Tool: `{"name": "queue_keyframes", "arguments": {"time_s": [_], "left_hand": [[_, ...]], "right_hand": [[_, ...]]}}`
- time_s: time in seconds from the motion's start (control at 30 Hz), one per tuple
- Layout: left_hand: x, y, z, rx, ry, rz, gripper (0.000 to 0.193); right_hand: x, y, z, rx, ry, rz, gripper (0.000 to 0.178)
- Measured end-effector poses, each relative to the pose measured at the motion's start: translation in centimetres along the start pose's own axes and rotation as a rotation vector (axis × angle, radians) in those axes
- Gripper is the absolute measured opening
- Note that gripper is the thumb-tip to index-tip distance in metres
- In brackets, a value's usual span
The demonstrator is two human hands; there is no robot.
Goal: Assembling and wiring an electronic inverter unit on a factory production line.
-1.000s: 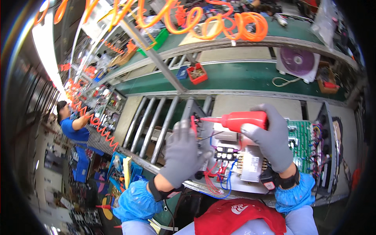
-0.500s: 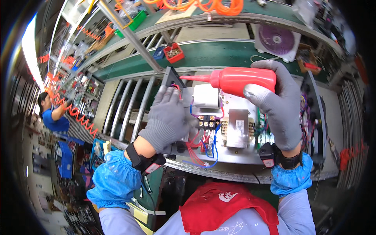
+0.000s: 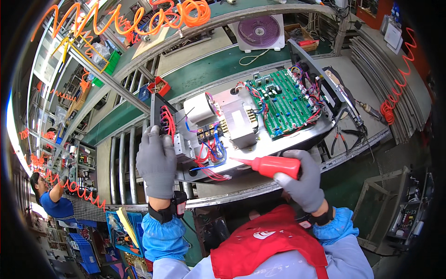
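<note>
My left hand [image 3: 157,160], in a grey glove, grips the left end of an open metal chassis [image 3: 260,146] beside a black terminal block with red wires [image 3: 165,120]. My right hand [image 3: 303,178], also gloved, holds a red squeeze bottle [image 3: 274,165] with its pointed nozzle aimed left at the tangle of red and blue wires [image 3: 209,158] near the chassis's front edge. Inside the chassis sit a white cylindrical capacitor [image 3: 201,108], a grey metal block [image 3: 238,123] and a green circuit board [image 3: 281,101].
A white fan with a purple blade [image 3: 259,31] stands at the back on the green bench. A red parts bin [image 3: 159,86] sits to the left. Orange coiled hoses [image 3: 186,13] hang overhead. Pliers [image 3: 343,137] lie right of the chassis. Another person in blue [image 3: 52,197] works far left.
My right hand has come down with the red bottle from above the chassis to its front edge. My left hand stays on the chassis's left end, and the view now shows the green board.
</note>
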State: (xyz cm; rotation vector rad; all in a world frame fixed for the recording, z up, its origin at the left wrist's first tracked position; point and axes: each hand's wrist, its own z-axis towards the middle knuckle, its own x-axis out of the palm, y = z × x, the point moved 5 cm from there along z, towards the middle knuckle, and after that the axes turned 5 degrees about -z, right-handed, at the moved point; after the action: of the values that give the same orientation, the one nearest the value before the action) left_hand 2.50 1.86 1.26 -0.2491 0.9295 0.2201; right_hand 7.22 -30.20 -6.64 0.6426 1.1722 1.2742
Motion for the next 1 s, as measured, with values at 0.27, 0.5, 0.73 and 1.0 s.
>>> {"name": "queue_keyframes", "arguments": {"time_s": [0.27, 0.5, 0.73, 1.0], "left_hand": [[0.2, 0.0, 0.0, -0.002, -0.101, 0.122, 0.025], [0.1, -0.5, 0.0, -0.05, -0.087, 0.131, 0.022], [0.4, -0.7, 0.2, -0.093, -0.06, 0.14, 0.023], [0.5, -0.6, 0.1, -0.085, -0.078, 0.113, 0.022]], "right_hand": [[1.4, -1.6, 1.7, -0.164, 0.065, -0.018, 0.045], [1.5, -2.1, 3.6, -0.223, 0.121, 0.028, 0.044], [1.7, -2.4, 4.7, -0.222, 0.173, 0.035, 0.046], [2.1, -2.4, 5.4, -0.262, 0.125, 0.052, 0.039]]}}
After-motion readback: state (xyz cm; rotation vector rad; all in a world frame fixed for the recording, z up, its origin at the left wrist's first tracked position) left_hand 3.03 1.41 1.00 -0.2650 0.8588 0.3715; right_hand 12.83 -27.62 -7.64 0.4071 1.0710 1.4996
